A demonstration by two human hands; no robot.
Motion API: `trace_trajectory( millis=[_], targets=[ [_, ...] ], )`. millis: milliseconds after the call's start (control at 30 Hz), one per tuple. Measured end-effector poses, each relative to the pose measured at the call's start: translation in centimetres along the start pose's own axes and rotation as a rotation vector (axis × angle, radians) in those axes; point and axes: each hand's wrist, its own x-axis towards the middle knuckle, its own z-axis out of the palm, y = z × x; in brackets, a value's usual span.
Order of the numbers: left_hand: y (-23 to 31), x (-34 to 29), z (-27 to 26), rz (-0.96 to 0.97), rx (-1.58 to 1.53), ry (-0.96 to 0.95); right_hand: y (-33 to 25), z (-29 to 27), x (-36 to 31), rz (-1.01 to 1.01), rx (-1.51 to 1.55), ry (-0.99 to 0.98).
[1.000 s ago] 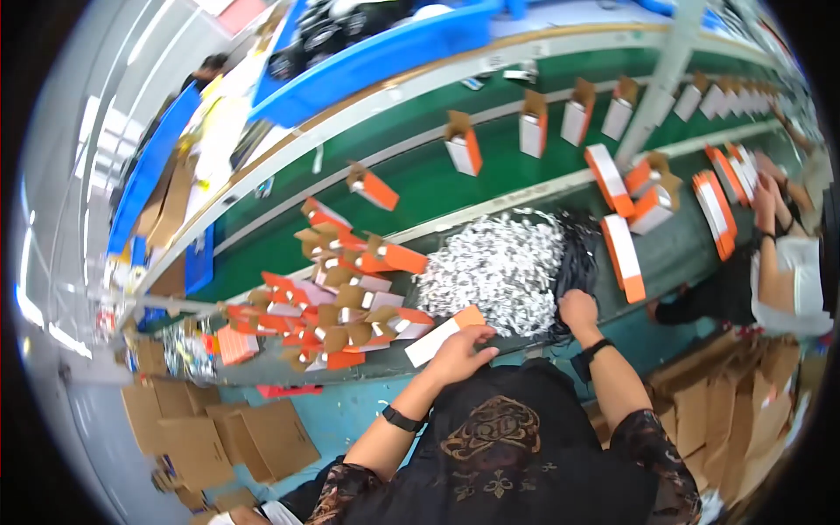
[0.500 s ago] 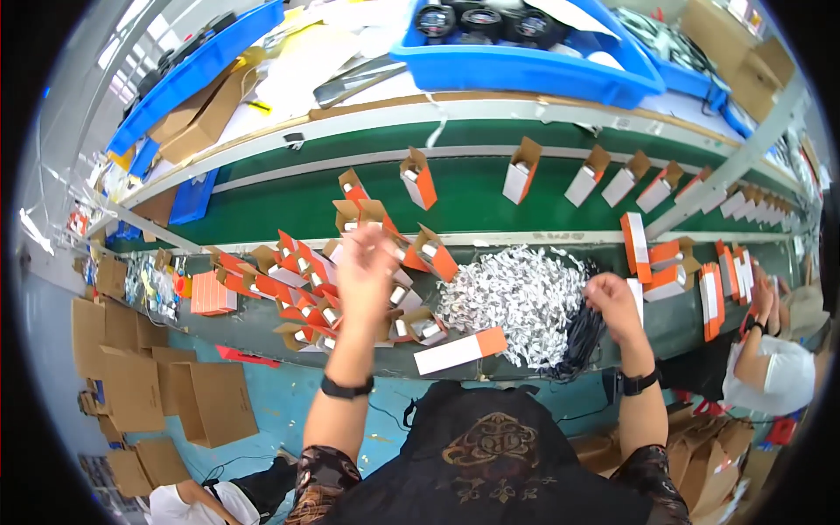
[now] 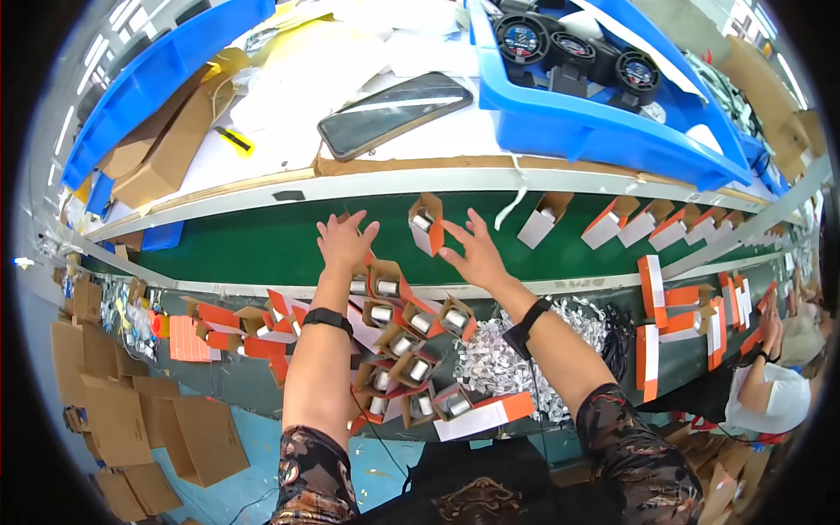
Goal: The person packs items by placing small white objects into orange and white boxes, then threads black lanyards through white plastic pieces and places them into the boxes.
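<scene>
The two hands are well apart, fingers spread and bent over a smooth green belt [image 3: 254, 254]. The right hand [image 3: 472, 255] has its thumb and fingertips just beside the orange cardboard side of an upright box [image 3: 426, 229]; whether they touch it cannot be told. This box stands on the belt, its brown flaps raised around a white rounded piece. The left hand [image 3: 347, 243] is to the left of it, partly hiding some brown card; contact there is unclear too.

Below the hands, a crowded cluster of boxes [image 3: 401, 341] leans at mixed angles, thin-walled and orange and white outside, many showing pale cylinders within. A closed oblong box [image 3: 484, 416] lies in front, near a loose, crinkly heap of small silvery-white pieces [image 3: 490, 360] and thin black cords [image 3: 619, 339]. On the shelf above are a glossy, round-cornered black slab [image 3: 395, 115] and a blue plastic tray [image 3: 612, 138] holding ridged, round black parts [image 3: 521, 39].
</scene>
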Motion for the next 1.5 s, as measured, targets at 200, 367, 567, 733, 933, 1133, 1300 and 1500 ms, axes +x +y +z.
trace_trajectory(
  millis=[200, 367, 567, 733, 933, 1133, 1300, 1500],
  targets=[
    [1.9, 0.8, -1.1, -0.163, 0.131, -0.217, 0.0, 3.2, 5.3, -0.029, -0.120, -0.088],
    [0.8, 2.1, -0.1, -0.160, 0.190, -0.168, 1.0, 2.9, 5.7, -0.121, -0.011, -0.098],
    [1.8, -0.2, -5.6, -0.239, -0.042, 0.031, -0.1, -3.1, 2.6, -0.110, 0.031, 0.129],
    [4.4, -6.9, -13.3, -0.242, -0.410, 0.274, -1.8, -8.1, -1.8, 0.002, 0.010, 0.089],
    [6.4, -17.4, -22.0, -0.180, -0.854, 0.351, 1.0, -8.5, -6.7, -0.005, 0.162, -0.052],
    [4.4, -30.8, -26.9, -0.157, -0.824, 0.509, 5.1, -5.2, -10.3, -0.157, 0.270, -0.240],
    [3.1, -39.5, -27.9, -0.466, -0.836, 0.660, 5.7, -6.2, -11.2, -0.123, 0.357, -0.195],
    [-7.4, -43.8, -21.7, -0.595, -0.800, 0.799, 6.3, -4.6, -8.1, -0.128, 0.425, -0.318]
  ],
)
